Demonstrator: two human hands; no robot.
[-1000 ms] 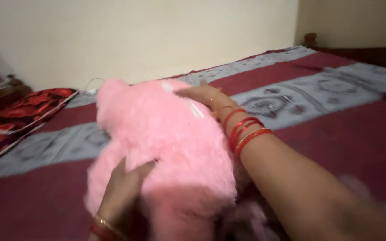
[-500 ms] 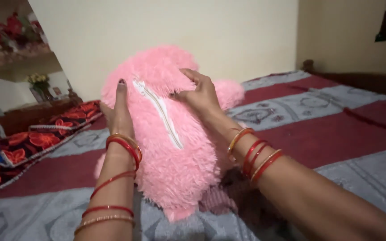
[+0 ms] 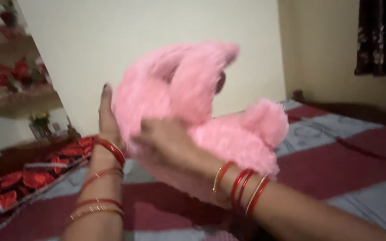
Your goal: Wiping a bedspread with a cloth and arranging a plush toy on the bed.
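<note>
A fluffy pink plush toy [image 3: 188,93] is lifted above the bed, blurred by motion. My left hand [image 3: 106,120], with red and gold bangles on the wrist, presses flat against the toy's left side. My right hand [image 3: 170,149], also wearing red bangles, cups the toy from the front and underneath. The toy's zipper is out of sight.
A bed with a maroon and grey patterned cover [image 3: 345,165] lies below. A red floral pillow [image 3: 27,178] sits at the left. Shelves with flowers [image 3: 18,76] hang at the far left, a cream wall [image 3: 112,49] stands behind, and a dark curtain [image 3: 380,35] hangs at the upper right.
The plush toy has been raised higher and turned, so the white zipper no longer shows. My right hand moved from the top of the toy to its front underside.
</note>
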